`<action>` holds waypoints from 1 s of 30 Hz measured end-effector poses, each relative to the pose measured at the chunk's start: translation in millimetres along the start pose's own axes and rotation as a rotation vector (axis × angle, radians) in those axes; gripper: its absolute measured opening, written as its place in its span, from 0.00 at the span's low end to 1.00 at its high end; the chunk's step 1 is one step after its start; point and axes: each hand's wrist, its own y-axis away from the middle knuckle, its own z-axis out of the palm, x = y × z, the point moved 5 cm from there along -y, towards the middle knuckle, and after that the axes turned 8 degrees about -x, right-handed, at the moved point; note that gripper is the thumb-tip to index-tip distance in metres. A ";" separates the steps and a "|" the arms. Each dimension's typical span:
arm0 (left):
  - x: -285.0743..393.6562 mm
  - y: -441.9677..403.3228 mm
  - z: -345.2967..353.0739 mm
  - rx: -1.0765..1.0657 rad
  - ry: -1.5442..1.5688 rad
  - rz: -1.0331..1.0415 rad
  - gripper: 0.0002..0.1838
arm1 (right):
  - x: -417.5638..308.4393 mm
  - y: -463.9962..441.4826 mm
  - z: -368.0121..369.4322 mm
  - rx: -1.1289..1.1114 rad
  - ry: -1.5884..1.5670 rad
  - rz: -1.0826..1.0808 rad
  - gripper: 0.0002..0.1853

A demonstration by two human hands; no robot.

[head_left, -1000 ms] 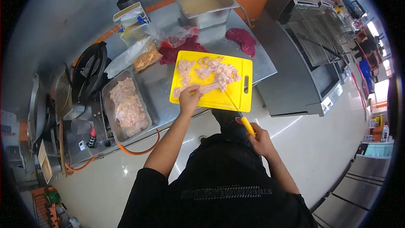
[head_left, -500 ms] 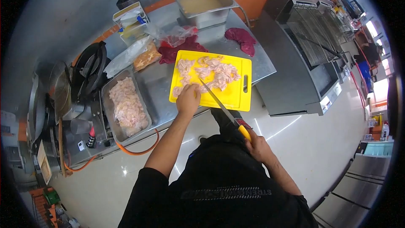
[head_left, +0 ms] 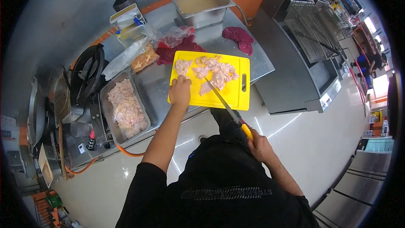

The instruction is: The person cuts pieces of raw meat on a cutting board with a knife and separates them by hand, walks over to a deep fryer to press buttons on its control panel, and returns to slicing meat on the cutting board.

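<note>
On the yellow cutting board (head_left: 228, 100) lie pieces of pale raw meat (head_left: 221, 75). My left hand (head_left: 180, 91) is over the board's left side, its fingertips at a small heap of meat (head_left: 183, 66); whether it grips any is hidden. My right hand (head_left: 258, 145) is wrapped round the yellow handle of a long knife (head_left: 225, 104), below the board's front edge. The blade points up and left, its tip over the meat near the middle of the board. A metal tray (head_left: 148, 123) full of similar meat (head_left: 126, 105) stands to the left.
Behind the board are dark red cloths (head_left: 238, 39), a plastic bag of orange-brown food (head_left: 144, 59) and a deep metal pan (head_left: 206, 18) of cloudy liquid. Black pans (head_left: 99, 69) and a strainer stand at the left. A fryer with wire baskets (head_left: 308, 29) is at the right; a person (head_left: 373, 62) is far off.
My left hand has moved up and left across the board, to the smaller heap. The knife has swung from the right part of the board towards its middle, its tip now among the meat.
</note>
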 end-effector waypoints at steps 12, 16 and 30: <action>38.4 25.8 12.2 0.034 0.245 0.106 0.11 | -1.7 -0.6 -3.0 -0.024 0.007 -0.010 0.21; 26.9 24.4 14.2 0.006 0.255 0.050 0.09 | -3.8 -1.0 -4.8 -0.050 0.024 0.024 0.21; 32.0 21.5 3.3 0.127 0.258 0.076 0.07 | -5.8 -1.1 1.0 -0.082 0.026 0.027 0.19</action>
